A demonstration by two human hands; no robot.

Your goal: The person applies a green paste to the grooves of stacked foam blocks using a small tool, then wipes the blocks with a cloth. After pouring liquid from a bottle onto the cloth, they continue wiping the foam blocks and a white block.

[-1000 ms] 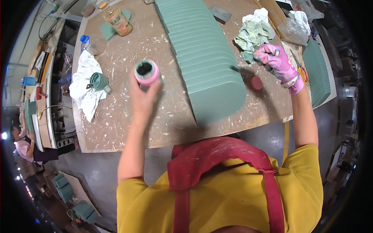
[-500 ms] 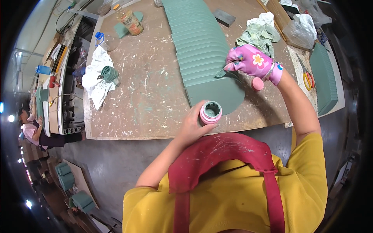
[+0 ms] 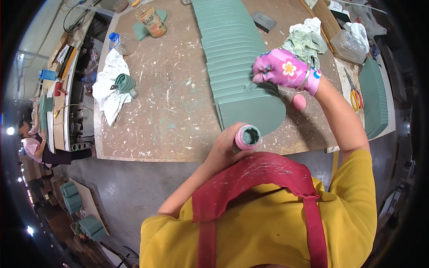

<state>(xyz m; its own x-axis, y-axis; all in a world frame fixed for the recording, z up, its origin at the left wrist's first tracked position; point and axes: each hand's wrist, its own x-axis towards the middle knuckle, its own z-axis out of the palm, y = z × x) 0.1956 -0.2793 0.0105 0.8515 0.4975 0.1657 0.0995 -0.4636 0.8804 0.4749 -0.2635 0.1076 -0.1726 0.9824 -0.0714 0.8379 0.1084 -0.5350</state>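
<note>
"Two bare arms reach over a table (image 3: pixel 178 116). What does the left hand (image 3: pixel 225 144) hold?"

"A pink jar (image 3: pixel 241 139), its fingers wrapped round the side. The jar is open, with green inside, by the table's near edge, just below the rounded end of the stack (image 3: pixel 252 111)."

"And the right hand (image 3: pixel 283 69)?"

"It wears a pink flowered glove. The fingers are closed tight on a thin tool (image 3: pixel 250 87), blurred at the tip. The tip is at the near part of the stack; whether it touches, I cannot tell."

"Describe the stack."

"Green panels, overlapping like shingles, in a long row from the far edge toward the person. The nearest shows a broad, flat face."

"What lies around it?"

"To the right, a pink cap (image 3: pixel 298 102), a crumpled green-stained cloth (image 3: pixel 304 44) and yellow-handled scissors (image 3: pixel 356 99). To the left, a white rag (image 3: pixel 107 89) with a green ribbed piece (image 3: pixel 124 83) on it, and farther off, an orange-capped bottle (image 3: pixel 153 23)."
</note>
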